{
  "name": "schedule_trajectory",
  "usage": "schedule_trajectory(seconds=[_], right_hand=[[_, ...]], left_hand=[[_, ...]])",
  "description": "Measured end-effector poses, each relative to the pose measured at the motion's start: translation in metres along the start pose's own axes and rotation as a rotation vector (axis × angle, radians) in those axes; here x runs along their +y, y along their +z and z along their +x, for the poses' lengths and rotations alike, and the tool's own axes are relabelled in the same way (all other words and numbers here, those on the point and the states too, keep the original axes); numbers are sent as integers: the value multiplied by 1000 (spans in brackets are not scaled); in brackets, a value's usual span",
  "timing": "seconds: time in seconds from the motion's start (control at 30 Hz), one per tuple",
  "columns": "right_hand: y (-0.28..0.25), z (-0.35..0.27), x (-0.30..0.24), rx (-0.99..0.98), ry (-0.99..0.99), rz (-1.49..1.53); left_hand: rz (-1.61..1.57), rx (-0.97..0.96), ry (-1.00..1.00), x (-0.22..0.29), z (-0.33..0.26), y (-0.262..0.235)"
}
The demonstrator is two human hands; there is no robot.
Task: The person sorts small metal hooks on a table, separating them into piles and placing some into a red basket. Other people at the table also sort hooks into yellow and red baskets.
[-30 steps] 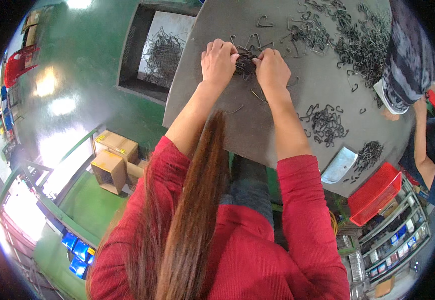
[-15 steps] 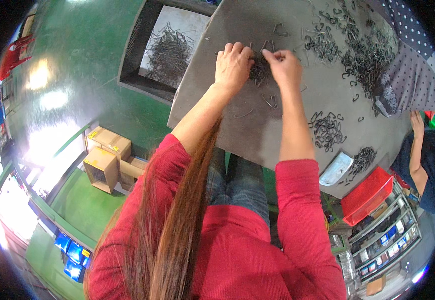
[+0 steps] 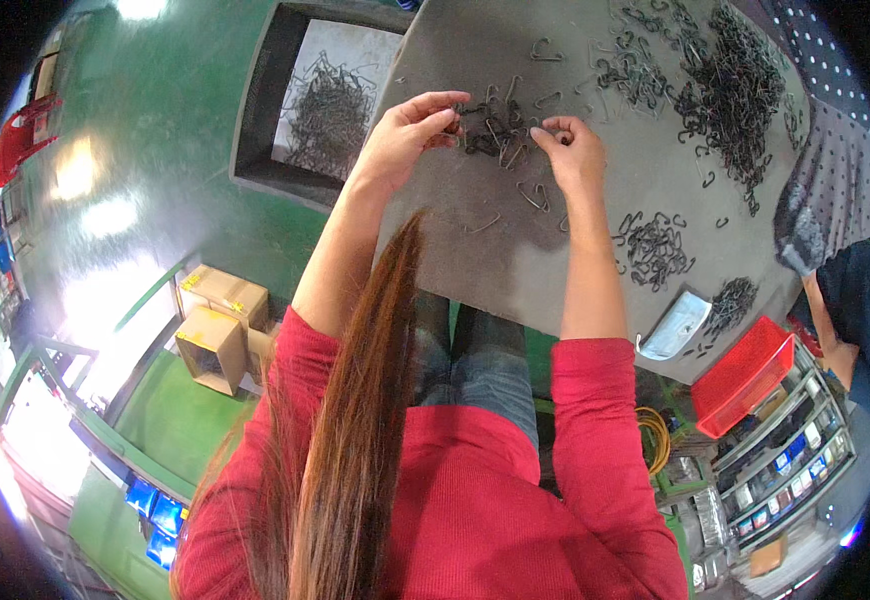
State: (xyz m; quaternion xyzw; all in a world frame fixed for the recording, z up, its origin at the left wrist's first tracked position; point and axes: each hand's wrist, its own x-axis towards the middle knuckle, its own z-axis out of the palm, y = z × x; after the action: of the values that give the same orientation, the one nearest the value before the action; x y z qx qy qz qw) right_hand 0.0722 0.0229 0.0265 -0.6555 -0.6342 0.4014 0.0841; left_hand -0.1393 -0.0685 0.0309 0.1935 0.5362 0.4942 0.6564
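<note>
Grey bench (image 3: 515,250): your left hand (image 3: 400,140) and right hand (image 3: 570,150) are pinching a tangled clump of dark bent-wire clips (image 3: 490,130); snagged pieces risk springing loose.

grey table (image 3: 515,250) with scattered wire hooks (image 3: 730,85) and white packet (image 3: 673,327)

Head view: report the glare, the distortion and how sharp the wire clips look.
Head view: bright glare patches on the green floor; fisheye bends the grey table edges, black at the corners; clips between left hand and right hand fairly sharp, small.
</note>
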Motion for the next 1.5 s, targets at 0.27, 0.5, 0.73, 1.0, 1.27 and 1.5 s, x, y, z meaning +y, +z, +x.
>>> schedule_trajectory(seconds=[0.27,0.5,0.73,1.0,1.27,1.5], right_hand=[[37,12,-31,182,-251,-272],[-4,21,-9,-421,106,723],[9,-1,-17,-301,-87,150],[5,7,-17,-109,-162,52],[29,-1,-17,24,-393,-336],[3,3,-19,-406,-139,143]], left_hand=[[543,135,69,12,-7,7],[-9,22,-75,21,-24,-3],[800,277,242,-5,14,12],[1310,210,427,-14,26,8],[29,-96,-95,16,-5,-14],[-279,59,4,9,-14,-17]])
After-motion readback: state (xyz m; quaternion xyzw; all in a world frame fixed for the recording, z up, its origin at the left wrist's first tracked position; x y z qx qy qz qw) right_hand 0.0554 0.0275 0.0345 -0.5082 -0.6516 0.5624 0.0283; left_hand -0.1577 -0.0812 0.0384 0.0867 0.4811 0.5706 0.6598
